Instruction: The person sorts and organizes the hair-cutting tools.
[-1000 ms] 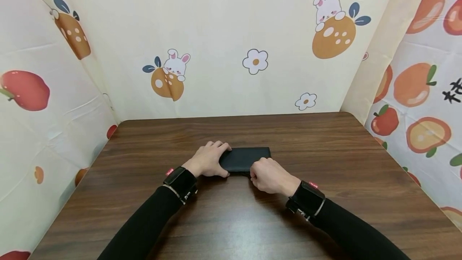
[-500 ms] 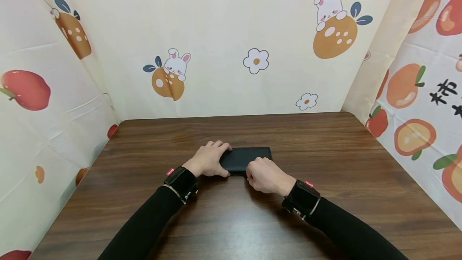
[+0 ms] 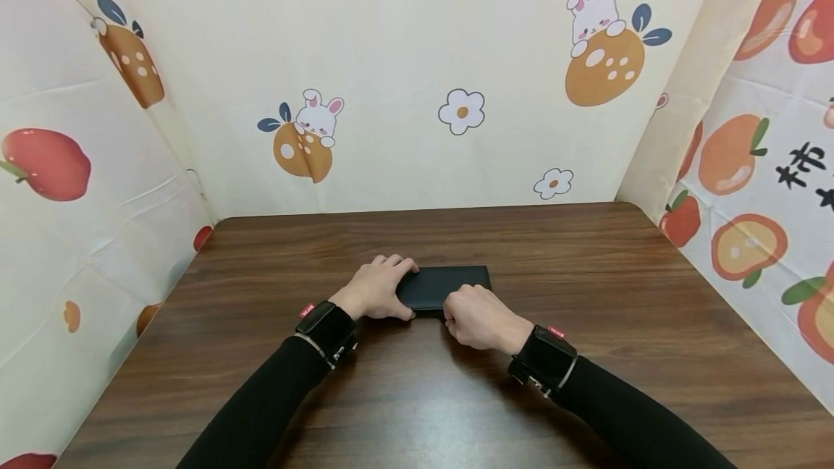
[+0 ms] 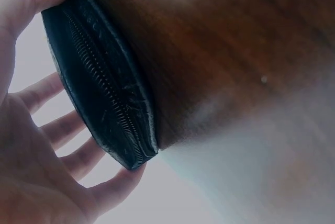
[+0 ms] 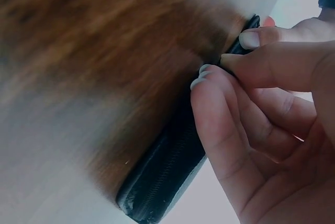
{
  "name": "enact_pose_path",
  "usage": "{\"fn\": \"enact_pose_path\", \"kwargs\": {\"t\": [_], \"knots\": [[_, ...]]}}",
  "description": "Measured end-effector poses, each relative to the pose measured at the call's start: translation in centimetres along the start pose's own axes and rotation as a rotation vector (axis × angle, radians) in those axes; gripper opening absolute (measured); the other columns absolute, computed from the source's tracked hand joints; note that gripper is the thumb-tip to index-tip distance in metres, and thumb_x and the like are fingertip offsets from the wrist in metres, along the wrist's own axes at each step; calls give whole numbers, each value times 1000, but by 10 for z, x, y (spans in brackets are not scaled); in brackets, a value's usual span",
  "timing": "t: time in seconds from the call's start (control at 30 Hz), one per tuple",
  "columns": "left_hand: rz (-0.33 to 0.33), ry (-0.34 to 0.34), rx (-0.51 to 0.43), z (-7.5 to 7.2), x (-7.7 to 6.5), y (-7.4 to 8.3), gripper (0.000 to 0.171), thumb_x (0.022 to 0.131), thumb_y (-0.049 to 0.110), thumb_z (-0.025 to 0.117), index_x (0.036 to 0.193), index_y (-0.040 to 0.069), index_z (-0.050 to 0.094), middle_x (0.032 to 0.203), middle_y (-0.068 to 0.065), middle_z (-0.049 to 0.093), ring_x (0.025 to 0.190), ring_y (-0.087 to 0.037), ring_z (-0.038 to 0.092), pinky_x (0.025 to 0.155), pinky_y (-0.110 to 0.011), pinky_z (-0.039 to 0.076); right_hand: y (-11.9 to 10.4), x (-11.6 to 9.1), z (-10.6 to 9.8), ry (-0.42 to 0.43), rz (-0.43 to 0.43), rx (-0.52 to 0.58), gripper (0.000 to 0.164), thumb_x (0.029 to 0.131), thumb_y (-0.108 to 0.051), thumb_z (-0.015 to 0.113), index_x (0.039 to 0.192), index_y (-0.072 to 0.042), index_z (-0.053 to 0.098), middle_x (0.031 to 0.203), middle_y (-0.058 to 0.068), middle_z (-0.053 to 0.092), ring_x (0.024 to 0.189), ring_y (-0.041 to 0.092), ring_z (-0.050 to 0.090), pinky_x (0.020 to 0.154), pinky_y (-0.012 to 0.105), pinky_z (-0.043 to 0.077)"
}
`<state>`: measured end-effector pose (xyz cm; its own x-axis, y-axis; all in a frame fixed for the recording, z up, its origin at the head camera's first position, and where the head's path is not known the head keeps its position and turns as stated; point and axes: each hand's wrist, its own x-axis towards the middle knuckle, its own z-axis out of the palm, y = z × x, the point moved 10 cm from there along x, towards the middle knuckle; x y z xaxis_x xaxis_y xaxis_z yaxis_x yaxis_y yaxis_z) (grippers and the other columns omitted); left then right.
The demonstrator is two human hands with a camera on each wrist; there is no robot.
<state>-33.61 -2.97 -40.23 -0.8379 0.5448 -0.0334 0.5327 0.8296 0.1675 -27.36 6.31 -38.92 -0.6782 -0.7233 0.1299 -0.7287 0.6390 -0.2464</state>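
A black zip-up wallet (image 3: 443, 286) lies on the wooden table. My left hand (image 3: 374, 289) grips its left end, thumb at the near edge and fingers round the far side. The left wrist view shows the zipper (image 4: 104, 85) running along the wallet's end, its teeth closed there. At the near edge, toward the right, my right hand (image 3: 482, 318) pinches the wallet's zipper pull between thumb and bent fingers; the pull itself is mostly hidden. In the right wrist view, closed zipper teeth run along the wallet's side (image 5: 170, 166), and the left thumb (image 5: 251, 39) shows beyond.
The brown wooden table (image 3: 417, 411) extends around the wallet on all sides. A cream curtain (image 3: 391, 56) with rabbit and flower prints hangs behind the table's far edge. Fruit-printed curtains stand at the left (image 3: 111, 237) and right (image 3: 749, 324).
My right hand has slid slightly left along the wallet's near edge, then stayed still over the last half second. The left hand and wallet hold their place. The right curtain's hang has shifted.
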Motion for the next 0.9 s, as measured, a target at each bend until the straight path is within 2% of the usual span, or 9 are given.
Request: {"fn": "enact_pose_path", "kwargs": {"t": [0.23,0.57,0.9], "knots": [[-1,1,3,0,1,0,72,66,53,70,127,26,44,124,1,45,106,-20,39,85,-41,38,-3,5,2,-19,9,4,33,82,-10,59,53,-22,50,46,-11,32,41,4,31,39,19,24],[0,-6,1,-1,0,1,72,66,52,71,128,25,44,126,0,45,107,-21,40,85,-42,38,-12,16,5,-39,-5,-53,27,81,-12,60,58,-22,52,51,-10,43,44,5,39,43,21,35],[-4,-5,2,1,-1,-1,72,66,53,70,128,26,44,125,1,45,108,-21,39,85,-42,38,-15,19,7,-30,-14,-68,28,82,-12,61,57,-22,51,50,-10,42,43,4,40,43,22,37]]}}
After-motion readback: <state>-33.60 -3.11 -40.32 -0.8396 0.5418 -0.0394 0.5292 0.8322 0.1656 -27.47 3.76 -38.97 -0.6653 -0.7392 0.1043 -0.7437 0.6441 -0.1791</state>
